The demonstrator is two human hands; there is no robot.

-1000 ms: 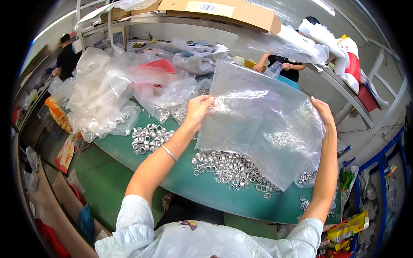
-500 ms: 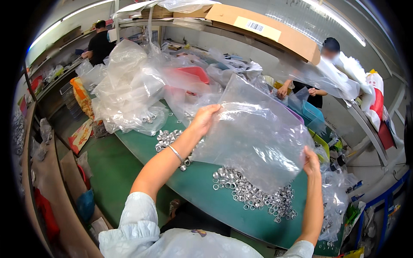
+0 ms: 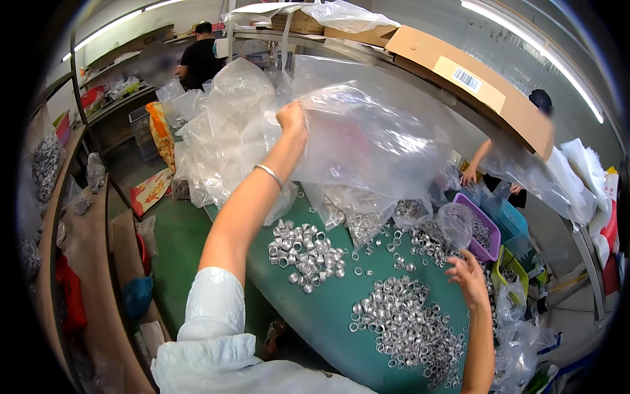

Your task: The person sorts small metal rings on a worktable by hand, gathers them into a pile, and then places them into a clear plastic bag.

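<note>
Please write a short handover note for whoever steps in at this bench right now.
Left hand: raised, fingers pinching the clear plastic bag by its top edge, bag hanging over the green table.
Right hand: open, holding nothing, low beside the ring piles.
Metal rings: one pile near the left arm, a larger pile nearer the right hand, loose ones between.
Done: rings lie out on the table.
Left: the lifted bag shows no rings inside.

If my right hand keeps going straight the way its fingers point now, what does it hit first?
Probably the small clear plastic bag of silver metal rings lying just beyond the right hand, with the purple plastic tray behind it. Depth is hard to judge here, so the hand may pass above it.
</note>
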